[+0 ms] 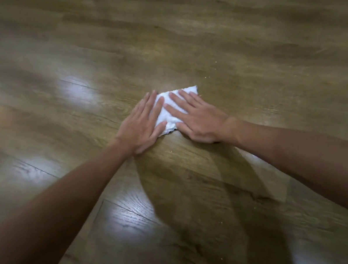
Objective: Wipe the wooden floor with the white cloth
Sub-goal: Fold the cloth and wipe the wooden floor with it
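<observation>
White cloth [170,111] lies flat on the wooden floor [246,46] under your straight, spread fingers, its far edge just beyond the fingertips. Your left hand [142,128] and right hand [198,118] press it palm-down, gripping nothing; the near torn edge shows between your thumbs.

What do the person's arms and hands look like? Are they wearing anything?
Both forearms are bare, with no sleeves in view. The left hand and right hand have no gloves. No rings, watch or bracelets can be seen, though the picture is somewhat blurred.
</observation>
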